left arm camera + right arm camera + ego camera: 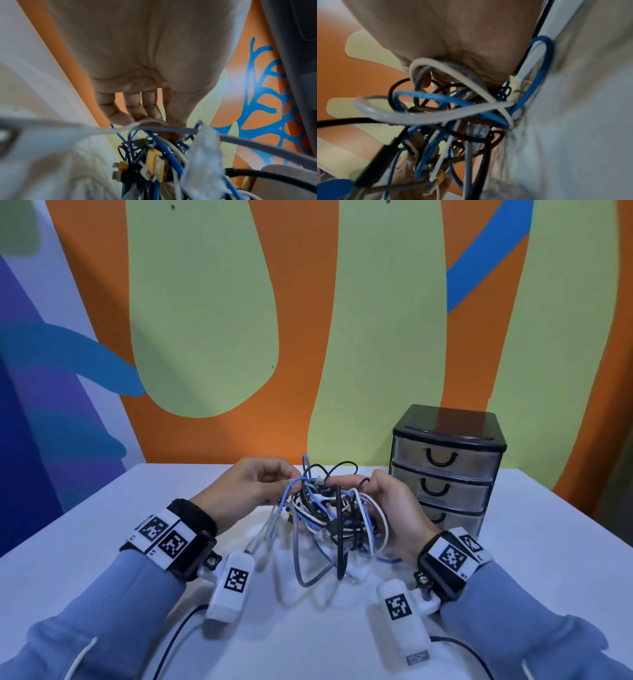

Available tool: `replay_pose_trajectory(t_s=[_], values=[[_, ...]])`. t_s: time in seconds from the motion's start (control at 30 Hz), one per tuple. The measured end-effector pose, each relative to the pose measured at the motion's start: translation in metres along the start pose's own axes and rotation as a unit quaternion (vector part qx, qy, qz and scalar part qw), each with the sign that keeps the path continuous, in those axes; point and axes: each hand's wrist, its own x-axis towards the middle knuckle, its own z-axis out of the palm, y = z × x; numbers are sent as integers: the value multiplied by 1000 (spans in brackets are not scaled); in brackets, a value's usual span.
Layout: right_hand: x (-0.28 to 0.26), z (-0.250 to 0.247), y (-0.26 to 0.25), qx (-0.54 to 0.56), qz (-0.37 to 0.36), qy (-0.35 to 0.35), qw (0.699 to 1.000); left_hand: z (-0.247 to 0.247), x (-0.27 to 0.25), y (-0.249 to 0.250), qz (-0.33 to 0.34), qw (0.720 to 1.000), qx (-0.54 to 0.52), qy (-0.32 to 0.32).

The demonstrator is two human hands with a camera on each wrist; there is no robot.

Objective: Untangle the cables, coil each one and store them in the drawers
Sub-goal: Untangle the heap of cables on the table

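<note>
— Blue, white, black and grey cables [329,508] form one tangled bundle at the centre of the frame, held just above the white table [102,525].

— And the hands?

— Left hand [246,491] pinches strands at the bundle's upper left; right hand [394,501] curls its fingers [346,479] round the right side. A black drawer unit [445,470] — three translucent drawers, all closed — stands at the right, behind the right hand.

Cable tangle [329,508]: blue, white, grey, black and one braided lead knotted in one clump, uncoiled, held up off the counter [102,525], loops hanging down. Yellow plugs sit inside the knot. Black-framed drawer unit [445,470] just right of it, three translucent drawers, all closed.
</note>
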Motion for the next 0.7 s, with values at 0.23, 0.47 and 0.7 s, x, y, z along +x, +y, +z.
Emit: replay_pose_trajectory(t_s=[0.23,0.47,0.7], values=[[-8,0,-3,5,-6,-48,999,9,0,6,-9,999,-45,19],[-7,2,2,-46,-23,-43,998,5,-5,12,13,1000,19,2],[0,6,7,-196,-108,0,975,3,-9,17,-16,997,54,-45]])
